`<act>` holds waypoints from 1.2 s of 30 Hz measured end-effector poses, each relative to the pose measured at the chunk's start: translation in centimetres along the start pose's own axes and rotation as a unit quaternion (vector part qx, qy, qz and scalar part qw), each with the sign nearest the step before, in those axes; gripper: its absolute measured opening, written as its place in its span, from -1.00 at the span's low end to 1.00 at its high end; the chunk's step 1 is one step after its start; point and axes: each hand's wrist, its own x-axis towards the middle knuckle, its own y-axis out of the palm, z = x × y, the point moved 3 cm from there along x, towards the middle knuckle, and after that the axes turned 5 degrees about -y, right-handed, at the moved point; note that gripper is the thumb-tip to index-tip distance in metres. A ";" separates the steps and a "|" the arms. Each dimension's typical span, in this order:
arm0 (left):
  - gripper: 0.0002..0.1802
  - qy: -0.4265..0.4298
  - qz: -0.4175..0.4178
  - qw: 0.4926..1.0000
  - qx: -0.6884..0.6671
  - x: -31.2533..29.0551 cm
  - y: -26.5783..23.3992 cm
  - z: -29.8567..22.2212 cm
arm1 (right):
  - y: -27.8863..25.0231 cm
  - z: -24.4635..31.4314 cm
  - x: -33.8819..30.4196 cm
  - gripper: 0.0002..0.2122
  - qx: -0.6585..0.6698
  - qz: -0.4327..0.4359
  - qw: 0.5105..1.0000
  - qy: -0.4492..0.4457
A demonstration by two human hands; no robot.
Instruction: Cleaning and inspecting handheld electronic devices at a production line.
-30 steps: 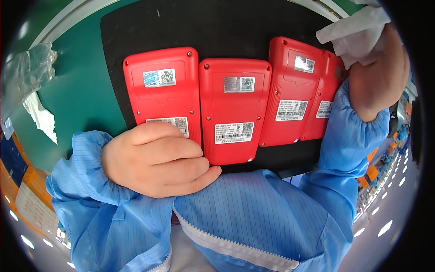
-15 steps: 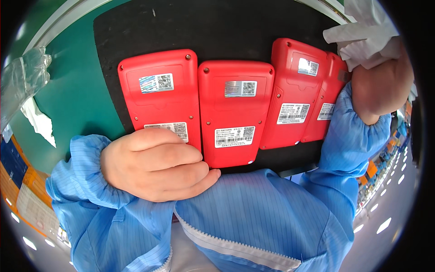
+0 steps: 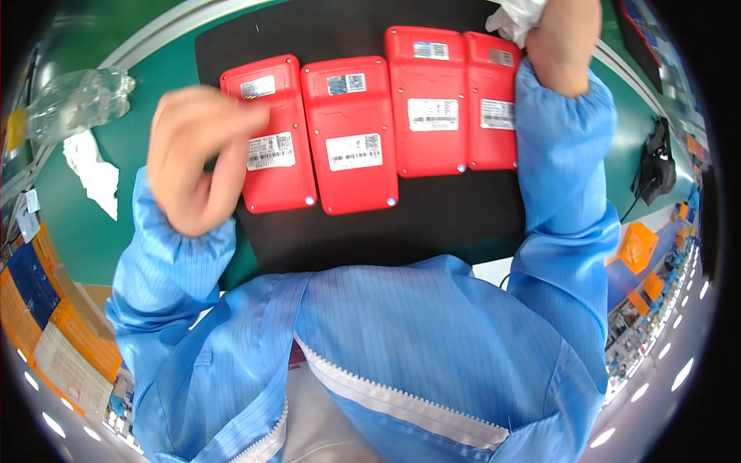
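Note:
Several red handheld devices lie face down in a row on a black mat (image 3: pixel 455 212), with screws and labels on their backs. My left hand (image 3: pixel 197 158) is over the left edge of the leftmost device (image 3: pixel 282 181), slightly blurred, its fingers loosely bent and the thumb apart. Nothing shows in it. A second device (image 3: pixel 351 116) lies just right of that one. My right hand (image 3: pixel 567 46) grips a crumpled white wipe (image 3: pixel 519 19) at the top end of the rightmost device (image 3: pixel 492 73), whose right side my sleeve partly covers. Beside it lies another device (image 3: pixel 432 77).
On the green table (image 3: pixel 58 208) at left lie a clear plastic bottle (image 3: pixel 81 104) and a crumpled white tissue (image 3: pixel 91 170). A black object with a cable (image 3: pixel 656 166) rests at far right. Orange boxes (image 3: pixel 637 247) stand beyond the table's right edge.
My left hand has lifted off the lower end of the leftmost device and moved up and left. My right hand with the wipe is higher in view. The whole view has shifted.

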 end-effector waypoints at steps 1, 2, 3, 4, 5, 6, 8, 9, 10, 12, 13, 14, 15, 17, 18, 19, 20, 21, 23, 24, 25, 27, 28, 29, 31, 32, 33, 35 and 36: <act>-0.65 -0.077 0.007 0.996 0.033 0.5 0.5 -0.5 | -0.8 -0.1 0.3 -0.76 0.015 -0.022 1.000 -0.005; -0.58 -0.152 0.008 0.988 0.014 0.5 1.0 -0.6 | -1.9 0.3 0.8 -0.77 0.029 -0.044 0.999 -0.009; -0.54 -0.215 -0.042 0.974 -0.050 -0.8 0.9 -0.3 | -1.7 0.9 0.2 -0.78 0.026 -0.038 0.999 0.017; -0.50 -0.261 -0.087 0.952 -0.135 -1.7 0.8 0.0 | -2.7 2.7 -0.4 -0.77 0.002 -0.043 0.998 0.037; -0.45 -0.308 -0.087 0.931 -0.175 -2.3 0.3 -0.6 | -6.2 1.2 -0.1 -0.77 0.038 0.009 0.999 -0.026; -0.39 -0.339 -0.094 0.909 -0.224 -2.7 0.1 -1.6 | -11.1 0.9 -0.3 -0.66 -0.056 -0.046 0.997 0.016; -0.33 -0.424 -0.089 0.849 -0.303 -5.0 -0.8 -3.3 | -12.8 2.9 -2.9 -0.69 -0.114 0.002 0.993 0.004; -0.24 -0.461 -0.040 0.821 -0.333 -5.7 -1.3 -4.5 | -15.0 3.0 -4.2 -0.67 -0.121 -0.004 0.992 0.031; -0.19 -0.446 0.003 0.812 -0.377 -7.1 -1.7 -5.0 | -15.4 4.0 -6.1 -0.65 -0.035 -0.009 0.986 0.165; -0.14 -0.457 0.051 0.798 -0.390 -7.4 -2.6 -6.9 | -18.7 3.8 -8.4 -0.59 -0.080 0.010 0.980 0.183; -0.14 -0.465 0.058 0.790 -0.395 -7.5 -2.8 -7.1 | -18.8 4.2 -9.4 -0.58 -0.093 0.017 0.971 0.220; -0.13 -0.491 0.050 0.775 -0.395 -7.3 -3.0 -6.9 | -19.2 3.8 -10.5 -0.61 -0.074 0.039 0.961 0.264; -0.13 -0.515 0.040 0.758 -0.398 -7.1 -2.9 -6.2 | -18.9 3.8 -11.2 -0.64 -0.064 0.082 0.943 0.318; -0.15 -0.536 -0.002 0.724 -0.434 -7.2 -2.7 -5.1 | -17.5 4.3 -12.1 -0.62 0.012 0.096 0.923 0.372; -0.15 -0.547 -0.008 0.716 -0.434 -7.4 -2.5 -4.5 | -16.9 4.9 -12.3 -0.61 -0.011 0.090 0.922 0.377; -0.16 -0.558 -0.015 0.709 -0.431 -7.7 -2.3 -4.1 | -16.3 5.7 -12.2 -0.59 -0.030 0.084 0.919 0.383; -0.20 -0.538 -0.023 0.708 -0.457 -7.8 -1.6 -3.4 | -15.9 6.4 -11.8 -0.55 -0.035 0.084 0.915 0.392; -0.20 -0.532 -0.019 0.712 -0.458 -6.9 -1.3 -3.6 | -16.1 6.1 -11.6 -0.54 -0.047 0.094 0.914 0.393; -0.22 -0.528 0.011 0.758 -0.384 -5.3 -0.3 -4.8 | -16.5 4.7 -11.0 -0.53 -0.001 0.104 0.906 0.410; -0.23 -0.521 0.012 0.775 -0.357 -5.0 0.0 -4.8 | -16.6 4.1 -10.8 -0.56 0.029 0.127 0.888 0.442; -0.24 -0.520 0.031 0.781 -0.344 -5.1 -0.1 -4.9 | -16.3 3.7 -10.9 -0.58 0.076 0.154 0.866 0.470; -0.24 -0.523 0.027 0.776 -0.352 -5.0 -0.6 -5.7 | -14.2 4.0 -12.0 -0.58 0.104 0.087 0.875 0.464; -0.25 -0.530 0.019 0.767 -0.360 -5.1 -0.7 -6.0 | -14.6 3.3 -12.2 -0.63 0.117 0.105 0.879 0.451; -0.25 -0.530 0.024 0.767 -0.360 -5.4 -0.8 -5.8 | -14.7 3.2 -12.5 -0.63 0.118 0.100 0.878 0.452; -0.25 -0.497 0.014 0.762 -0.415 -5.8 -0.6 -5.5 | -15.0 3.2 -12.5 -0.64 0.128 0.117 0.886 0.429; -0.24 -0.499 -0.005 0.767 -0.403 -6.0 -0.5 -5.6 | -15.4 3.1 -12.5 -0.61 0.123 0.141 0.890 0.415; -0.24 -0.501 0.000 0.766 -0.404 -6.1 -0.3 -5.6 | -15.4 3.2 -12.7 -0.61 0.123 0.136 0.889 0.419; -0.24 -0.474 -0.017 0.779 -0.411 -6.2 -0.3 -5.5 | -15.3 3.7 -12.7 -0.61 0.102 0.121 0.907 0.391; -0.24 -0.472 -0.020 0.781 -0.410 -6.3 -0.4 -5.6 | -15.3 3.8 -12.8 -0.60 0.107 0.128 0.908 0.385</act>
